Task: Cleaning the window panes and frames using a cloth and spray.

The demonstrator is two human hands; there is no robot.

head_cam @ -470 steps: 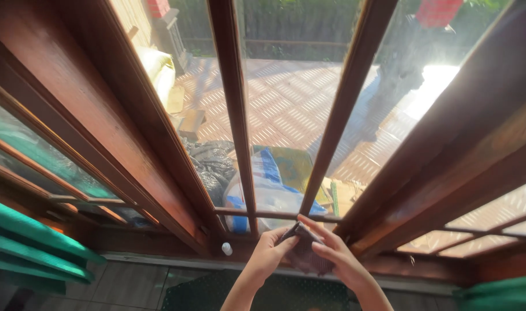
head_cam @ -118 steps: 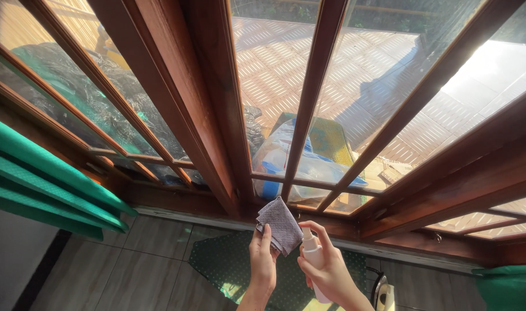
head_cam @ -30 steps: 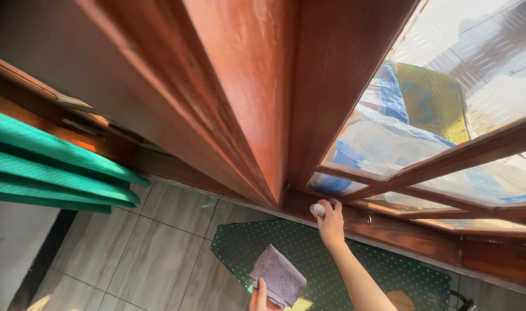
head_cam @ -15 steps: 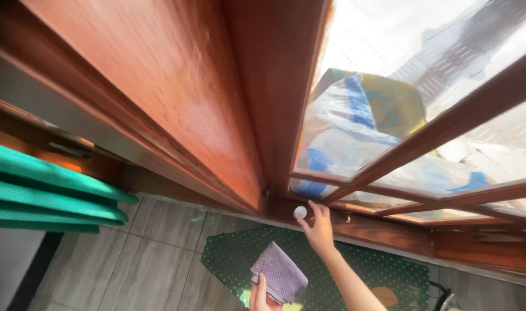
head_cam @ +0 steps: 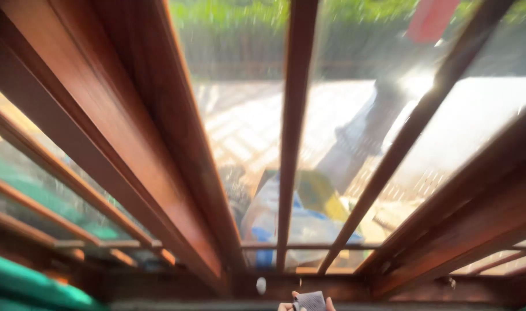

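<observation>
At the very bottom edge, a small grey patterned cloth (head_cam: 311, 300) is held up between my two hands. Only fingertips show: my left hand (head_cam: 285, 307) at the cloth's left edge, my right hand (head_cam: 330, 303) at its right edge. A small white spray bottle (head_cam: 261, 285) stands on the dark wooden sill (head_cam: 217, 285) just left of my hands, touched by neither. Above rises a window of glass panes (head_cam: 240, 115) split by reddish wooden bars (head_cam: 292, 132). The picture is blurred.
A thick wooden frame post (head_cam: 119, 132) slants up on the left, another (head_cam: 482, 196) on the right. Through the glass lie blue and yellow bags (head_cam: 309, 213) on a sunlit paved yard. A green fabric edge (head_cam: 27, 288) shows bottom left.
My right hand let go of the white bottle, which now stands on the sill, and came back to the cloth. The view swung up from the floor to the window panes.
</observation>
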